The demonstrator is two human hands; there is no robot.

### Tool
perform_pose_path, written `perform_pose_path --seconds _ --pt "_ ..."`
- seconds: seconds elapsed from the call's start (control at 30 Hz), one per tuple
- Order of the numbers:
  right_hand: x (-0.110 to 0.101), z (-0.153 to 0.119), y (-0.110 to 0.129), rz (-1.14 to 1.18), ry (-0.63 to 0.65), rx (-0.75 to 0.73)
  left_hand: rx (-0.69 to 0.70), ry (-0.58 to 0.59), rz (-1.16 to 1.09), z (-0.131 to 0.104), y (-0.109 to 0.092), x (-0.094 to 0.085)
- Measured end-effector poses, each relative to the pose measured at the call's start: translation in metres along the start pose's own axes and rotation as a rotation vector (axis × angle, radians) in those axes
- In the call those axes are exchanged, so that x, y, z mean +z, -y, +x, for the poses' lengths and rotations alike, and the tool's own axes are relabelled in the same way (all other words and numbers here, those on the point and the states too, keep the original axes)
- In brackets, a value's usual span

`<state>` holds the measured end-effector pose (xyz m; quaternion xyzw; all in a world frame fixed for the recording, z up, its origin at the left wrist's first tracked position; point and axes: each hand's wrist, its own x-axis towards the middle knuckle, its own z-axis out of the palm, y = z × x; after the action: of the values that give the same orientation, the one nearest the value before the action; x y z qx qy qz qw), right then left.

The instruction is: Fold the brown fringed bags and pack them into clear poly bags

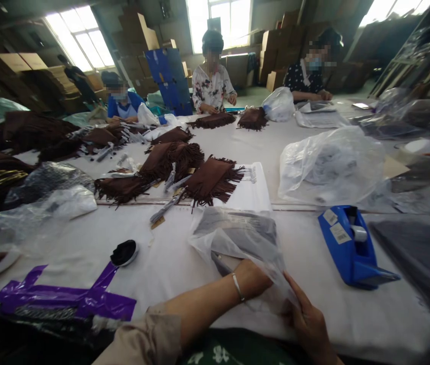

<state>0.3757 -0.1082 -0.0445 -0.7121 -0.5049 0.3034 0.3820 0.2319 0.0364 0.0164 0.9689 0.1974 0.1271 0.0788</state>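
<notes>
A clear plastic bag [275, 263] lies in front of me on the white-covered table, with a dark grey flat item [233, 225] showing through its film. My left hand [251, 280], a silver bracelet at its wrist, reaches into the mouth of the bag. Its fingers are out of sight there, so what they touch is hidden. At the near right edge of the bag, my right hand [308, 317] holds the film between thumb and fingers. Just beyond the bag lies a brown fringed piece [210, 177] on a white sheet [258, 190].
A blue tape dispenser [346, 248] stands to the right, near dark folded material [420, 253]. Purple tape [63, 299] and a black-filled round dish [124, 252] are at left. A large plastic bag [332, 165] sits farther back. Several people work across the table.
</notes>
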Motion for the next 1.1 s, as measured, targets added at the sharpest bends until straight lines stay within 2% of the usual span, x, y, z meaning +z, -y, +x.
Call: perform_pose_path --seconds 0.07,0.1,0.23,0.27,0.33,0.43,0.47,0.5,0.6,0.67,0.73,0.8,0.87,0.9,1.0,1.1 --pt "-0.002 -0.002 0.002 0.038 -0.045 0.089 0.01 -0.005 0.005 -0.036 0.008 -0.018" --pt "-0.003 -0.002 0.004 0.057 -0.077 0.135 -0.036 -0.015 0.02 -0.056 0.015 -0.027" --pt "-0.004 0.003 0.017 0.154 -0.184 0.261 -0.449 0.002 0.159 -0.133 0.039 -0.052" --pt "-0.004 0.005 0.021 0.191 -0.186 0.276 -0.482 0.005 0.169 -0.146 0.04 -0.057" --pt "-0.003 0.008 0.028 0.27 -0.159 0.289 -0.395 -0.033 0.098 -0.163 0.031 -0.067" --pt "-0.003 0.008 0.037 0.307 -0.135 0.29 -0.093 -0.155 -0.054 -0.166 0.01 -0.083" --pt "-0.003 0.007 0.04 0.287 -0.143 0.281 -0.035 -0.182 -0.046 -0.164 0.005 -0.088" --pt "-0.004 0.004 0.042 0.254 -0.162 0.264 -0.034 -0.203 -0.003 -0.16 0.003 -0.091" --pt "-0.007 -0.007 0.051 0.133 -0.226 0.121 -0.251 -0.214 0.162 -0.152 0.013 -0.092" --pt "-0.007 -0.013 0.06 0.084 -0.177 -0.112 -0.373 -0.204 0.192 -0.148 0.028 -0.089" --pt "-0.003 -0.014 0.076 0.055 0.014 -0.419 -0.427 -0.197 0.166 -0.144 0.041 -0.087" --pt "0.006 -0.008 0.096 0.014 0.259 -0.636 -0.445 -0.206 0.133 -0.138 0.046 -0.09" --pt "0.021 0.006 0.118 -0.043 0.401 -0.668 -0.424 -0.238 0.101 -0.132 0.044 -0.095" --pt "0.03 0.014 0.128 -0.07 0.412 -0.642 -0.401 -0.259 0.085 -0.131 0.041 -0.098" --pt "0.058 0.036 0.146 -0.142 0.344 -0.602 -0.389 -0.316 0.054 -0.134 0.033 -0.103" --pt "0.078 0.044 0.143 -0.151 0.333 -0.613 -0.471 -0.347 0.034 -0.147 0.034 -0.102"
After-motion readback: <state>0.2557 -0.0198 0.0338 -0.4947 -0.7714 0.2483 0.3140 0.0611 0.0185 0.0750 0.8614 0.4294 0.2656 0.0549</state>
